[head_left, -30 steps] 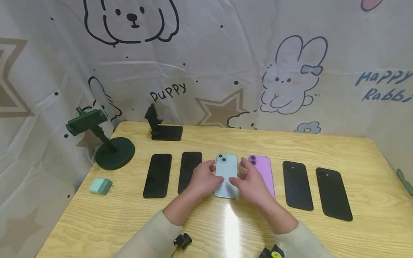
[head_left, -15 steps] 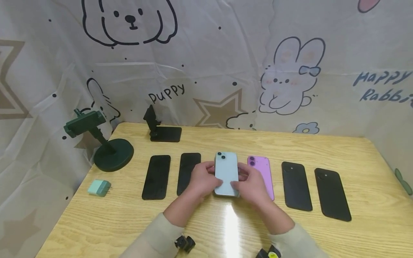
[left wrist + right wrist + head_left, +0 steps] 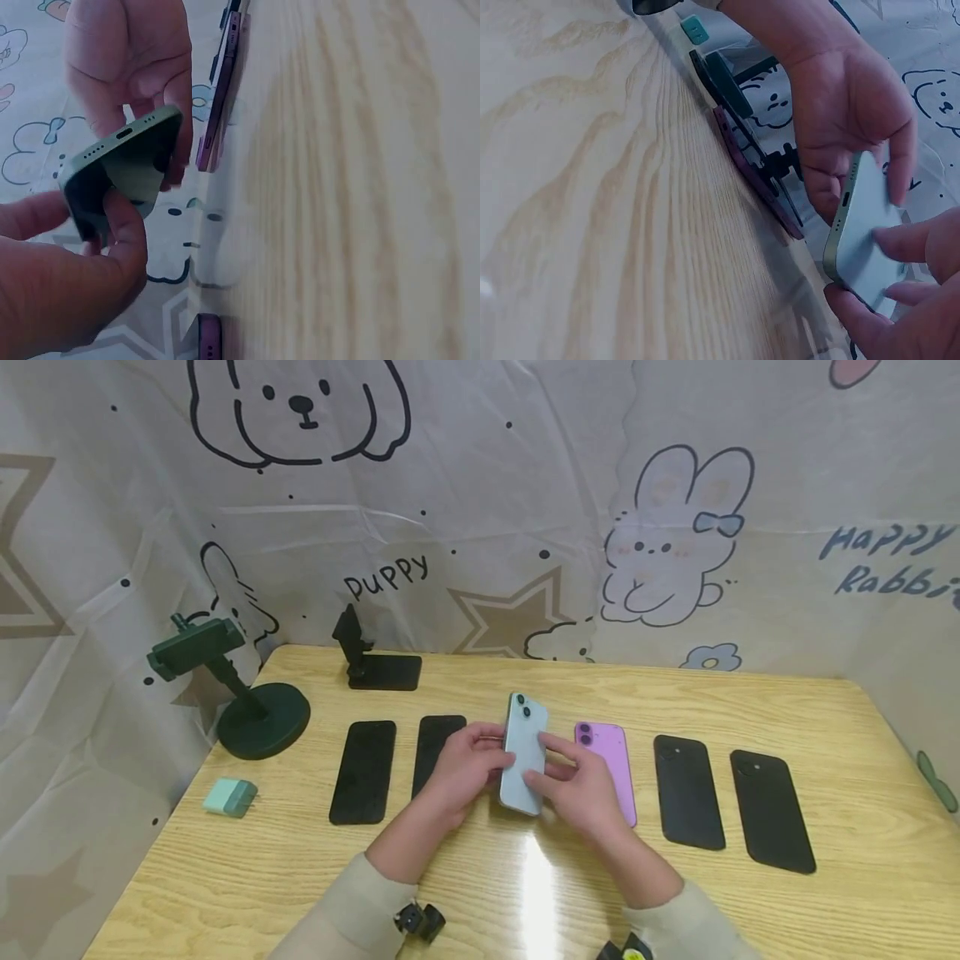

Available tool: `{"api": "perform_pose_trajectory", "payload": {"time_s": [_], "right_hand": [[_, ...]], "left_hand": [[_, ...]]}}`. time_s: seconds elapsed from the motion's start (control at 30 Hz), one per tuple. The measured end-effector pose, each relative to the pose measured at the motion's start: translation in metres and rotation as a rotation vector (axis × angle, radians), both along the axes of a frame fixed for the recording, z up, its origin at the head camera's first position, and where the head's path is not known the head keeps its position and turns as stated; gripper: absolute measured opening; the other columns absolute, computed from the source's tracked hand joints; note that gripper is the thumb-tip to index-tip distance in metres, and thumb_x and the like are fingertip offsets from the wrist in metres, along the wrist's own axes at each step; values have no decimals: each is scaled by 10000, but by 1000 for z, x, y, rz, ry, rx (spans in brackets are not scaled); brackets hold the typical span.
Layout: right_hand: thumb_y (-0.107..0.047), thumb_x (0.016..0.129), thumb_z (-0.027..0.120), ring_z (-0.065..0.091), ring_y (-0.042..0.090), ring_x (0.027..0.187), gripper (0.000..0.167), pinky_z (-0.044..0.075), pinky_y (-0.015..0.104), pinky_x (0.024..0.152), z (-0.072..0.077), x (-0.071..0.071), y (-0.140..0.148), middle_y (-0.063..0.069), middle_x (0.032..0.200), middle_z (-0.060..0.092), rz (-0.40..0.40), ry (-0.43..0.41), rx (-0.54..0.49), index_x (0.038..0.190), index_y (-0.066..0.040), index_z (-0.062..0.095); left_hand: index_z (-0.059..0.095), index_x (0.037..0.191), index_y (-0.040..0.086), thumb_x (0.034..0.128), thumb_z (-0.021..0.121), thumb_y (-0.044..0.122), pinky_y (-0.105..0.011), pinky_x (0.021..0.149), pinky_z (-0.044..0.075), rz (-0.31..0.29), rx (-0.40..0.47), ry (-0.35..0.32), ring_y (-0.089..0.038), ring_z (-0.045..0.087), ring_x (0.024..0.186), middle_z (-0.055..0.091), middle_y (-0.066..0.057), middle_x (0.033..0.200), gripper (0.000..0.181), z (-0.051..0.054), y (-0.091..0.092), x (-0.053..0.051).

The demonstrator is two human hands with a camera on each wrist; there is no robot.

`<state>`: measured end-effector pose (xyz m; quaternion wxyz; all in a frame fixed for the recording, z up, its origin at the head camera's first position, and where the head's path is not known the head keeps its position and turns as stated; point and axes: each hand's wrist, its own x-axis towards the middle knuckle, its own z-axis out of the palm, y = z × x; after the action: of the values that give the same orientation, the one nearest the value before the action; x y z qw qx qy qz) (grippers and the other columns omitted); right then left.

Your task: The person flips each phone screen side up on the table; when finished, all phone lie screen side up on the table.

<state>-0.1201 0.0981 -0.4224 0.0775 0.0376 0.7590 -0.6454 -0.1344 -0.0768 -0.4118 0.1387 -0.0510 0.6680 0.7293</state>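
Observation:
A light blue smartphone is raised off the table and tilted, its twin-camera back towards the head camera. My left hand holds its left edge, thumb on the back. At the right edge, my right hand grips it between thumb and fingers. In the left wrist view the smartphone shows its dark screen side and the port end. The right wrist view shows the pale back of the smartphone between both hands. Just right of it lies a purple smartphone; a black phone is partly behind my left hand.
Another black phone lies at the left. Two dark phones lie in a row at the right. A green phone stand, a black stand and a mint charger are on the left side. A printed cloth wall borders the table.
The light blue smartphone has been taken from the table by both hands, lifted and turned so it tilts. The other phones stay in place.

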Motion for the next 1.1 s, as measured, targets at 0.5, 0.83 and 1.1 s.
{"api": "perform_pose_trajectory", "payload": {"time_s": [0.5,0.83,1.1], "right_hand": [[-190,1041,549,600,298,1176,470,520,422,909,6,6,-9,135,1469,491,85,-15,-446,1473,-24,473],[-41,1047,436,644,221,1066,398,560,384,826,10,7,-5,224,1299,578,19,-17,-493,1429,57,493],[51,952,601,613,129,785,445,516,234,629,7,1,4,136,1064,675,-117,-31,-224,1382,-56,574]], "left_hand": [[756,1143,108,868,796,118,-302,677,480,81,-168,144,-205,588,838,649,-81,1116,278,-5,6,1],[617,1281,10,789,877,183,-327,778,531,246,-224,26,-237,605,919,632,-107,1068,583,1,15,2],[627,1338,29,843,664,-86,-345,686,546,170,-109,17,-222,600,855,588,-122,1129,509,5,8,4]]}}
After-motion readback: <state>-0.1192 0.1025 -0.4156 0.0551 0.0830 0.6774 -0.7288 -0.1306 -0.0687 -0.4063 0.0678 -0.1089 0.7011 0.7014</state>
